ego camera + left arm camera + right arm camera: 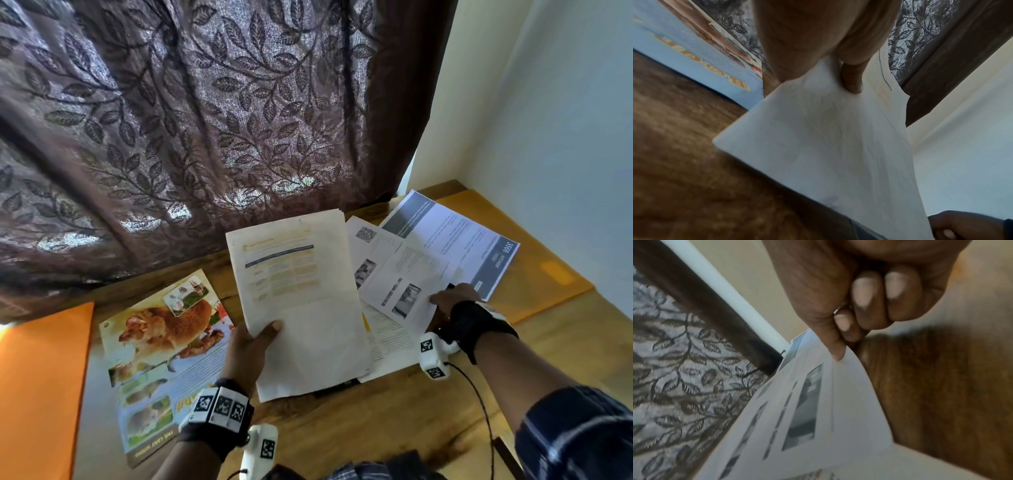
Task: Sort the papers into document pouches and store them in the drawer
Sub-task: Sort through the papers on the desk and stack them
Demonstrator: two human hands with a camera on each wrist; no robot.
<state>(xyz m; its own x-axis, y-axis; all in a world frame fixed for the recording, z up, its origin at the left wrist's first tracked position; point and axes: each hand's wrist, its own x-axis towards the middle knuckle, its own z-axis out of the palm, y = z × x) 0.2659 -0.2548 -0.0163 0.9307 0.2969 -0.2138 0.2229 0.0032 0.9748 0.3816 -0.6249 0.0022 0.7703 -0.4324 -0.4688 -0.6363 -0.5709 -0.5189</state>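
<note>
My left hand (255, 337) grips a thin stack of white pages (298, 298) by its left edge, thumb on top, lifted off the wooden table (359, 425); the left wrist view shows the thumb (852, 79) pressing the stack (828, 146). My right hand (452, 296) pinches the corner of a black-and-white printed sheet (407, 277) among loose papers at the right; the right wrist view shows thumb and fingers (838, 344) closed on that sheet (818, 418). An orange pouch (37, 394) lies at the far left, a yellow-orange pouch (548, 270) under the papers at the right.
A colourful cat poster (164, 356) lies flat on the table, left of the held stack. A blue-banded document (479, 246) and a QR-code sheet (368, 246) lie in the right pile. A brown leaf-patterned curtain (205, 120) hangs behind; a white wall (565, 120) stands at the right.
</note>
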